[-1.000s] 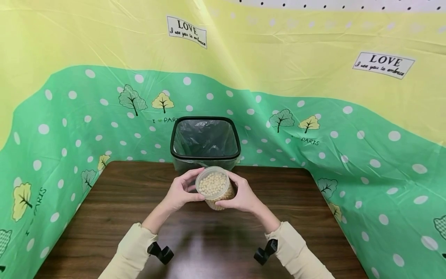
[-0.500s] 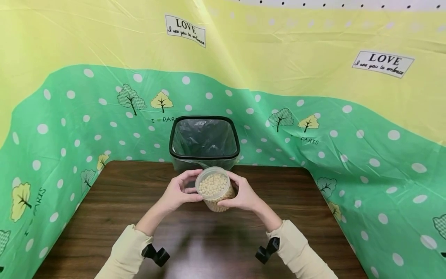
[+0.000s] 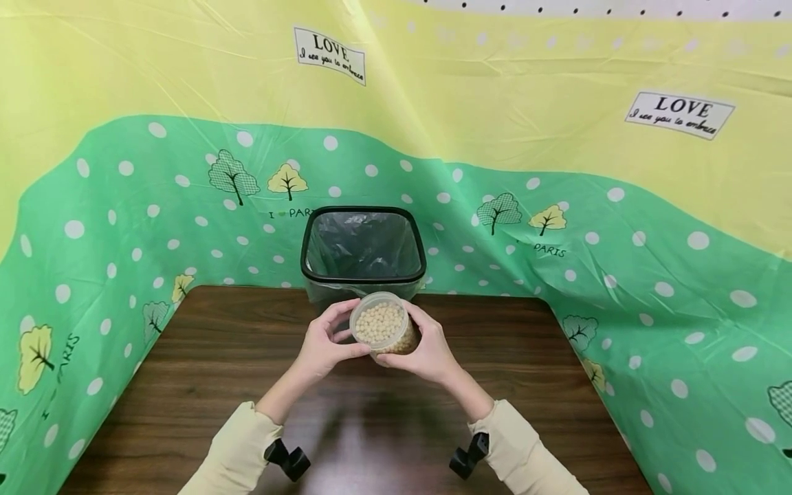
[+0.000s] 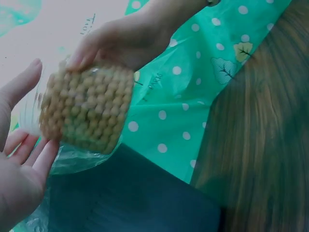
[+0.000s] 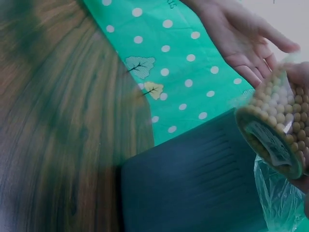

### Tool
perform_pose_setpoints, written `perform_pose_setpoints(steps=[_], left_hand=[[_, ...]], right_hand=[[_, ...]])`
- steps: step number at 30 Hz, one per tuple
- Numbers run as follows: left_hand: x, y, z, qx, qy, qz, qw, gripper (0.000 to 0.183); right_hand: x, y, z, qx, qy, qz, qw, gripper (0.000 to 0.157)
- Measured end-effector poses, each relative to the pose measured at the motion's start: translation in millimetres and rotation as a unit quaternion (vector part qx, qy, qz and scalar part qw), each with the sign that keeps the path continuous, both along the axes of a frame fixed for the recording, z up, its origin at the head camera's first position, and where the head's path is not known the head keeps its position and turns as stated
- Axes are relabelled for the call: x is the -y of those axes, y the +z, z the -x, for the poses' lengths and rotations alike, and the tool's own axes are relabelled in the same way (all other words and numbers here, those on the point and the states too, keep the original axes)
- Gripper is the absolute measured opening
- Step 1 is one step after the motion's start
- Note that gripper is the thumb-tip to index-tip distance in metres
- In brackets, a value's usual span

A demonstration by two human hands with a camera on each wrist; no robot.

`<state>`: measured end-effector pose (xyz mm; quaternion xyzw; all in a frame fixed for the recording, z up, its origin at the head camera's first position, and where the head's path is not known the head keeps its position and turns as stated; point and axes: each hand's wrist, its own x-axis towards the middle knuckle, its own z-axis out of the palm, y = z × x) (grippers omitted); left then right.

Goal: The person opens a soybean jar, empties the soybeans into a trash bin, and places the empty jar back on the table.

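Observation:
A clear plastic jar (image 3: 406,337) full of small pale round balls (image 3: 379,322), like dried soybeans, is held above the table with its open mouth upward and tilted. My right hand (image 3: 430,349) grips its right side, thumb across the near wall. On the left, my left hand (image 3: 324,342) holds the jar near the rim between thumb and fingers. In the left wrist view the jar's wall (image 4: 87,104) shows the balls packed inside. Its round base (image 5: 273,142) faces the camera in the right wrist view.
Right behind the jar stands a dark bin (image 3: 365,280) with a black rim and a clear plastic bag lining (image 5: 275,193). The brown wooden table (image 3: 247,364) lies beneath my arms. A green and yellow printed cloth (image 3: 526,158) hangs around the back and sides.
The jar has risen slightly and tipped a little more toward the bin, with both hands moving along with it. The bin has stayed in place.

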<state>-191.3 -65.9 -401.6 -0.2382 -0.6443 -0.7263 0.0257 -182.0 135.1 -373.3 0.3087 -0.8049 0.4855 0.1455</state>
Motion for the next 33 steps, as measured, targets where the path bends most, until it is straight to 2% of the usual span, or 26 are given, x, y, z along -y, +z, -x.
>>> perform_pose_setpoints(steps=[2, 4, 8, 11, 14, 16, 19, 22, 25, 28, 33], left_hand=[[-2, 1.4, 0.0, 0.005, 0.005, 0.002, 1.0000, 0.072], [-1, 3.2, 0.3, 0.008, -0.004, -0.004, 1.0000, 0.072], [5, 7.7, 2.3, -0.008, -0.055, -0.012, 0.9984, 0.075], [9, 10.1, 4.1, -0.023, -0.094, 0.008, 0.9952, 0.079], [10, 11.0, 4.0, -0.034, -0.104, 0.029, 0.9935, 0.081], [8, 10.2, 2.4, -0.037, -0.088, 0.030, 0.9950, 0.078], [1, 10.0, -2.8, -0.035, -0.034, 0.023, 0.9985, 0.073], [-8, 7.6, -8.1, -0.011, 0.023, 0.007, 0.9996, 0.071], [-13, 5.8, -10.7, 0.024, 0.042, 0.000, 0.9988, 0.071], [-9, 3.3, -6.8, 0.034, 0.012, -0.005, 0.9993, 0.071], [3, 4.0, 3.3, 0.000, -0.075, -0.001, 0.9972, 0.072]], right_hand=[[0, -0.8, 1.0, -0.007, -0.015, 0.005, 1.000, 0.080], [-1, 0.3, 1.5, 0.009, -0.007, 0.018, 1.000, 0.079], [-8, 5.0, 2.7, 0.056, 0.057, 0.032, 0.996, 0.079], [-12, 9.1, 2.5, 0.085, 0.111, 0.019, 0.990, 0.078], [-13, 11.1, 1.6, 0.095, 0.131, 0.005, 0.987, 0.077], [-12, 11.3, 0.1, 0.089, 0.119, 0.004, 0.989, 0.078], [-7, 9.5, -3.1, 0.056, 0.070, 0.005, 0.996, 0.080], [-2, 6.2, -5.6, 0.028, 0.012, 0.003, 1.000, 0.080], [-1, 3.5, -5.0, 0.030, -0.014, 0.001, 0.999, 0.080], [-4, 2.3, -2.2, 0.058, 0.008, 0.013, 0.998, 0.078], [-12, 4.9, 2.1, 0.100, 0.076, 0.024, 0.992, 0.074]])
